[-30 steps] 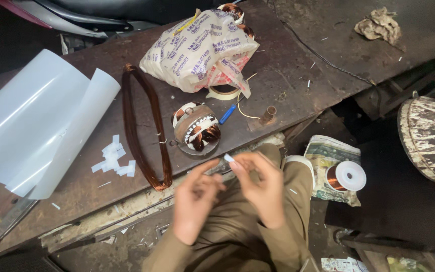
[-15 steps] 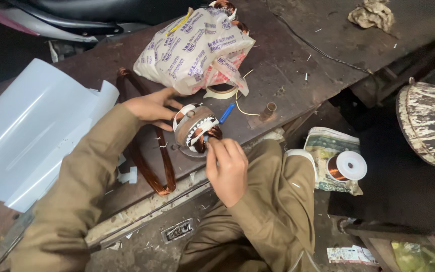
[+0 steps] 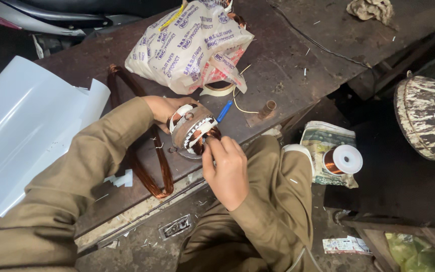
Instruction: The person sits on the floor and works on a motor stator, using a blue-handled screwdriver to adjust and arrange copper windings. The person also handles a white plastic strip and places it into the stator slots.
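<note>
Item: motor stator (image 3: 193,130), round, rusty-brown shell, white insulation strips and copper windings in its bore. Location: on the near edge of the dark metal workbench (image 3: 298,55), directly in front of you, between your two hands.

Left hand (image 3: 164,110): your sleeve crosses the bench from the left. The hand cups the far left side of the stator, fingers curled around its outer shell, gripping it. The fingertips lie hidden behind the shell.

Right hand (image 3: 226,168): comes up from your lap on the near right side. The fingers are bunched together, with their tips pressed at the lower right rim of the stator, where the copper winding shows. Whether they pinch anything small there, you cannot tell. The stator lies just above and left of these fingertips, touching them.

Nearby stock:
- Loop of copper wire (image 3: 144,151), long and narrow, flat on the bench, passing under your left forearm.
- Printed plastic bag (image 3: 190,43), bulging, behind the stator.
- Ring of tape (image 3: 217,89), just beyond the stator at the foot of the bag.
- Blue-handled tool (image 3: 223,111), touching the stator's right side.
- White sheet (image 3: 21,131), curled, on the left.
- White spool of copper wire (image 3: 343,160), resting on a packet to your right, well apart from the stator.
</note>
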